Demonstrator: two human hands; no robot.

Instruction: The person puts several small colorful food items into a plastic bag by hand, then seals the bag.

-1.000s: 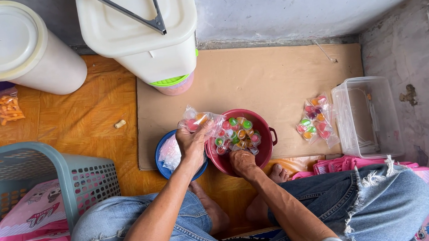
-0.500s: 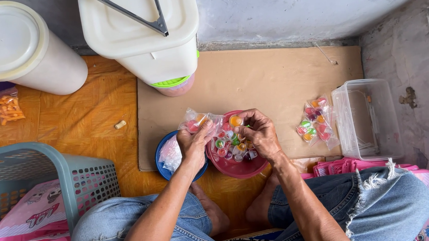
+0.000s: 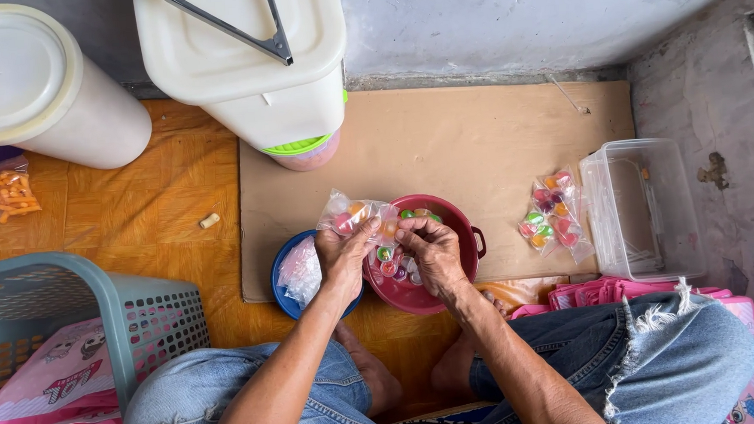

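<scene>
Soft, even daylight fills the scene, bright on the grey wall (image 3: 513,16) far above the hands, with only weak shadows under the left hand (image 3: 342,258) and right hand (image 3: 431,252), everything sharp, edges slightly bent.

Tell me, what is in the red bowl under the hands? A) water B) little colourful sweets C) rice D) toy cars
B: the red bowl holds small round sweets in green, red and orange, and the left hand and right hand hold a clear bag of the same sweets just above it.
</scene>
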